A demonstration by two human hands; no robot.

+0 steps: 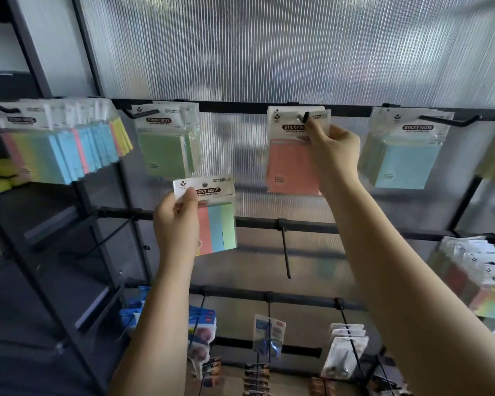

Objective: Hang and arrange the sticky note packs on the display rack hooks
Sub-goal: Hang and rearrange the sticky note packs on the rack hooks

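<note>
We face a black metal display rack backed by ribbed translucent panel. Our right hand pinches the header of a salmon-pink sticky note pack in clear sleeve, which sits on a black top-rail hook. Our left hand grips a striped pink-blue-green sticky note pack below, off any hook. Green pack and blue pack hang alongside.
</note>
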